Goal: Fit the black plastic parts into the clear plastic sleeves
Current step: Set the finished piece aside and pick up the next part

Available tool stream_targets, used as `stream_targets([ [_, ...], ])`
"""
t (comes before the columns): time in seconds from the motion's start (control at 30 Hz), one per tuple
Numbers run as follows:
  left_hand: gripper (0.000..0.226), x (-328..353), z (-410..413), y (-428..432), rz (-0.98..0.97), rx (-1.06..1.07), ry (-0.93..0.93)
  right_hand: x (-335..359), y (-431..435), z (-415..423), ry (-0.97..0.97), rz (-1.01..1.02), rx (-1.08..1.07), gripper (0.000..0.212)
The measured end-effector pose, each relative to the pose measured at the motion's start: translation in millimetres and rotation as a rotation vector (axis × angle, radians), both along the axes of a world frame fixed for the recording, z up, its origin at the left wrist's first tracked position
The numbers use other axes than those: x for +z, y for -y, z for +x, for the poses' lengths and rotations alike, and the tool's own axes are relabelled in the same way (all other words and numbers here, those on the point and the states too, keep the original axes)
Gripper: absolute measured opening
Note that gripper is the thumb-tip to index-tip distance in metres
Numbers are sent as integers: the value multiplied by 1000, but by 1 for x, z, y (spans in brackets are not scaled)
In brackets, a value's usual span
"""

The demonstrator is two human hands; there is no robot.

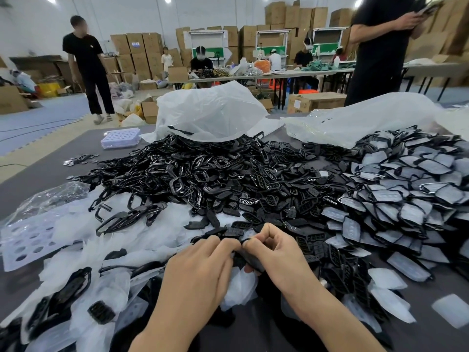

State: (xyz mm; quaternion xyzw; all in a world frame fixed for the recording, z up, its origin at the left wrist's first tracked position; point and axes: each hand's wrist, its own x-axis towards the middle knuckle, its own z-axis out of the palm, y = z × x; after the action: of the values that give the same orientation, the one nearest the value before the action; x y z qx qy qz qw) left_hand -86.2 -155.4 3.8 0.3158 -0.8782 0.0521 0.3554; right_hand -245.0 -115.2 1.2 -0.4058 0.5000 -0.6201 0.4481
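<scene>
On the dark grey table (38, 174), a broad heap of loose black plastic parts (215, 179) fills the middle, running from the far edge almost to the person's hands. To its right lies a wide pile of sleeved parts (406, 199), each black piece inside a cloudy clear cover. Two crumpled white plastic bags (210, 110) sit behind the heaps. Loose clear plastic sleeves (83, 240) spread over the near left, with a few black pieces among them and a perforated clear tray (25, 240) at the left edge. Near the front centre, the left hand (200, 265) has its fingers curled and pinches the held sleeve (238, 283), which hangs below both hands. The right hand (274, 250), touching the left at the fingertips, grips the held black part (250, 259) with curled fingers and thumb.
</scene>
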Motion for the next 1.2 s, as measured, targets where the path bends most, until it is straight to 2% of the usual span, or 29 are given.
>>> stream_targets([
  [0.1,21,1,4,-4,45,-45,-85,-2,-1,-2,16,-5,-8,34],
  [0.23,21,2,2,-7,105,-135,-38,-2,-2,-2,23,5,9,32],
  [0.43,30,2,-2,-12,253,-239,-28,-1,-1,-9,5,11,-24,43],
  [0.5,31,2,-5,-15,206,-266,-15,1,-2,-8,36,17,-14,33],
  [0.57,29,0,-5,-16,165,-281,-84,3,-2,-7,72,29,-5,22],
  [0.63,28,-3,-3,-14,219,-234,-249,3,-2,-7,72,38,-18,20],
  [0.77,15,-8,-3,-8,481,-92,-506,3,-4,-5,88,29,71,15],
  [0.83,21,-7,-6,-8,595,-124,-526,4,-6,0,36,6,102,11],
  [0.9,23,-6,-8,-9,665,-160,-527,6,-6,3,28,-10,100,21],
  [1.0,16,-2,-11,-10,677,-137,-567,6,-6,2,53,-32,84,23],
  [1.1,21,-2,-11,-9,689,-96,-571,4,-5,2,33,-33,71,15],
  [1.2,17,-3,-12,-9,691,-61,-564,3,-4,2,42,-7,65,19],
])
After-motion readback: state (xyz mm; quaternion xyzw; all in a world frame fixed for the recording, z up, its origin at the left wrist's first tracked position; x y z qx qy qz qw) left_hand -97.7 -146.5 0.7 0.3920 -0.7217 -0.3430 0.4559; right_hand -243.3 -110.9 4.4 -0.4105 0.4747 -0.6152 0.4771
